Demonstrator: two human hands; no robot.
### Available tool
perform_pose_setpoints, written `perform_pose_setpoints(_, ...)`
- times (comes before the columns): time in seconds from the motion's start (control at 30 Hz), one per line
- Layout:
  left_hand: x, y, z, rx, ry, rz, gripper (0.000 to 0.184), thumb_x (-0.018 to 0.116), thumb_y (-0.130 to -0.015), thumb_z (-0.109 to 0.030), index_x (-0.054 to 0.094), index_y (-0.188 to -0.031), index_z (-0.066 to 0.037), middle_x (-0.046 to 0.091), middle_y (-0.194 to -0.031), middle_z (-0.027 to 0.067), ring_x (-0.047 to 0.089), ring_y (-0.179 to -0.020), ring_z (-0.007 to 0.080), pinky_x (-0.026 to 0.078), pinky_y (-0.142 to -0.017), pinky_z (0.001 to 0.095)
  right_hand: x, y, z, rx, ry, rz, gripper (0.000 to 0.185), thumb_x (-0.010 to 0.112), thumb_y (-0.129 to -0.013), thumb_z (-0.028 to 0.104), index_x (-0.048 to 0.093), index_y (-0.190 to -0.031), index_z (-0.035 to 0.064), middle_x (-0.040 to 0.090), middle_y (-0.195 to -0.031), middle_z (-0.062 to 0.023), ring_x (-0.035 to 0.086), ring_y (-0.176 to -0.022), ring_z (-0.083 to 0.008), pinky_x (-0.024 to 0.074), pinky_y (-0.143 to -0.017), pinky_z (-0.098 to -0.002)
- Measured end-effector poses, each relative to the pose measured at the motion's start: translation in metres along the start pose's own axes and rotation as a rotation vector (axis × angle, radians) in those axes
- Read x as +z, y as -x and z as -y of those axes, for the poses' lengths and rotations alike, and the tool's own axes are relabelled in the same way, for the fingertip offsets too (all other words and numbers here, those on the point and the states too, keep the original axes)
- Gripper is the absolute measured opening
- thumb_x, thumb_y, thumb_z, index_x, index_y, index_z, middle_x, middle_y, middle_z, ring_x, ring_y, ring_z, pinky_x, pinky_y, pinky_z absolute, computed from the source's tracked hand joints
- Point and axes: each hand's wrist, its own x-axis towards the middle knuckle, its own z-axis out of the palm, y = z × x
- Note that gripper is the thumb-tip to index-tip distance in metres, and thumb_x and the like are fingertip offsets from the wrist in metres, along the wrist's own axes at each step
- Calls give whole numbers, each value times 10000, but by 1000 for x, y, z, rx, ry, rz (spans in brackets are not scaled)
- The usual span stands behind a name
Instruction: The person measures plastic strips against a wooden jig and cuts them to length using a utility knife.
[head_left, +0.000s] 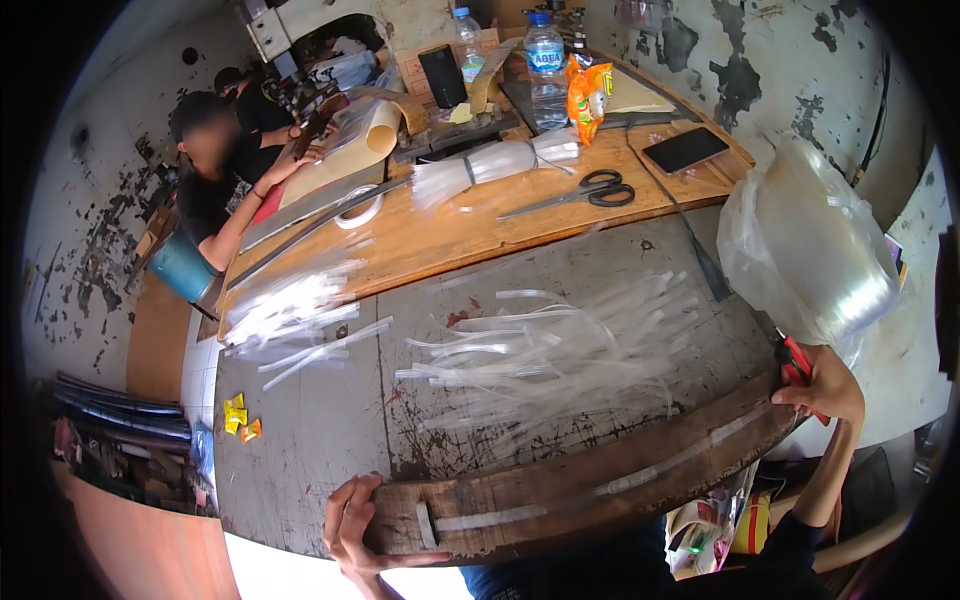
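Observation:
A long dark wooden board [580, 490] lies along the near edge of the bench. A clear plastic strip [640, 482] runs lengthwise on it, near a small metal piece [427, 525] at its left part. My left hand [355, 525] is closed around the board's left end, fingers on top and thumb along the near side. At the right end, my right hand [825, 385] is closed on a red-handled cutting tool [795, 362], whose exact kind is partly hidden by my fingers. Beyond the board lies a loose pile of cut clear plastic strips [560, 345].
A second strip pile [295, 300] lies left, near yellow wrappers [235, 413]. Farther back are black scissors [575, 195], a tied strip bundle [495, 165], a phone [686, 149] and bottles [546, 75]. A plastic roll [815, 250] stands right; a co-worker [215, 170] sits far left.

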Motion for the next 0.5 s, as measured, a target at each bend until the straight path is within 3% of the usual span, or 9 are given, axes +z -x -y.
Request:
perform_pose_setpoints(0.13,0,-5,1,-15,4,50,906,809,-383,-537,419,-1050,-65,610,-924,174,570,-879,312,514,-727,427,4,3,8,-12,26,13,246,710,-653,21,465,-638,24,483,-498,-14,490,-416,-75,385,-376,-208)
perform_pose_setpoints(0.3,-5,3,4,-83,-4,175,947,763,-406,-608,424,-1076,-32,559,-996,164,568,-897,285,505,-752,404,6,7,7,2,72,-12,240,697,-665,32,457,-646,22,477,-499,-16,485,-414,-80,375,-372,-212)
perform_pose_setpoints(0.37,-6,-3,-7,-233,-30,209,913,785,-410,-561,455,-1075,-30,572,-1022,142,522,-988,338,427,-843,491,7,7,5,-4,63,-3,239,695,-666,34,457,-655,21,476,-502,-16,484,-415,-80,371,-369,-212)
perform_pose_setpoints(0.4,-11,-8,-13,-227,-118,286,920,773,-443,-566,450,-1112,-24,555,-1059,126,503,-1030,327,357,-882,502,7,6,5,-19,54,-5,239,694,-666,35,456,-664,21,476,-505,-17,482,-416,-81,368,-367,-212)
perform_pose_setpoints(0.5,-18,-24,-26,-212,-274,389,927,753,-456,-592,449,-1125,-28,561,-1044,124,515,-1020,301,327,-877,477,7,6,5,-14,21,6,241,693,-663,30,452,-677,20,475,-515,-17,481,-419,-81,369,-368,-213)
